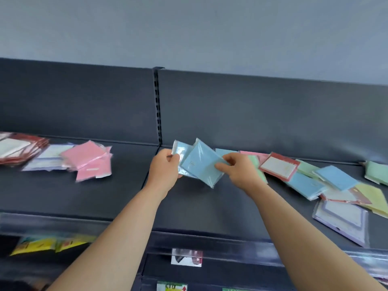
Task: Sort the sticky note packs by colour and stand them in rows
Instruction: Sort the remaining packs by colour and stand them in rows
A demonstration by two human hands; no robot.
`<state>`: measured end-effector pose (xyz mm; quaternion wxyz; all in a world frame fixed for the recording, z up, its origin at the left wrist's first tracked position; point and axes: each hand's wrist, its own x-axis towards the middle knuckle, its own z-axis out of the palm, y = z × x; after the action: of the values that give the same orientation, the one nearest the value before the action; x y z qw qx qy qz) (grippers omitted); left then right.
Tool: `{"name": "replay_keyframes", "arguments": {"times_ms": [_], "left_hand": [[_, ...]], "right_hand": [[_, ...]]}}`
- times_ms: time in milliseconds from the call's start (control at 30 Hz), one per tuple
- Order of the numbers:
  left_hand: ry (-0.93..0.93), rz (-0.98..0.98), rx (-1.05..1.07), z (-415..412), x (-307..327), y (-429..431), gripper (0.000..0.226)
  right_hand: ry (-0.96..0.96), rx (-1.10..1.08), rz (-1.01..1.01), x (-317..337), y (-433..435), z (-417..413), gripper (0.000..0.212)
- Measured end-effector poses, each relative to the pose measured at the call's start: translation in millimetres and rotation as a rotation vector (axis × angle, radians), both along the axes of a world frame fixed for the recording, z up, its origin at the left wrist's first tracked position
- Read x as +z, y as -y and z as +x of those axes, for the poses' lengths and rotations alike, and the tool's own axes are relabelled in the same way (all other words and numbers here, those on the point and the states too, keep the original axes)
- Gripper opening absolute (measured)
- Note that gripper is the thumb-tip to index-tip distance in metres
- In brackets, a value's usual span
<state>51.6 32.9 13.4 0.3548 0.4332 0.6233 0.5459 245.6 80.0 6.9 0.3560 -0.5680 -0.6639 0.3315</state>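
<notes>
Above the middle of the dark shelf [117, 198], my left hand [164, 168] grips a small bunch of blue sticky note packs [182, 153] by their left edge. My right hand [238, 168] pinches the right edge of the front blue pack [200, 164], which is tilted. On the left of the shelf lie pink packs [88, 158], lilac-white packs [50, 157] and red-edged packs [19, 149] in loose piles. To the right lies a mixed heap: a red-edged pack [278, 165], blue packs [336, 180], green packs [376, 172], yellow packs [372, 198] and a lilac pack [342, 220].
The shelf has a dark back panel with a slotted upright [157, 106] in the middle. A clear price rail [210, 245] runs along the front edge. Below hang yellow packets [42, 245] and small labels [186, 257].
</notes>
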Motion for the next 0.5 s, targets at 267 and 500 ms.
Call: {"name": "replay_keyframes", "arguments": {"times_ms": [267, 500], "left_hand": [[0.075, 0.017, 0.232, -68.8, -10.0, 50.5, 0.030], [0.019, 0.104, 0.410, -134.6, 5.8, 96.6, 0.032]], "right_hand": [[-0.144, 0.130, -0.066, -0.3, 20.1, -83.3, 0.016], [-0.249, 0.261, -0.117, 19.3, 47.9, -171.1, 0.021]]}}
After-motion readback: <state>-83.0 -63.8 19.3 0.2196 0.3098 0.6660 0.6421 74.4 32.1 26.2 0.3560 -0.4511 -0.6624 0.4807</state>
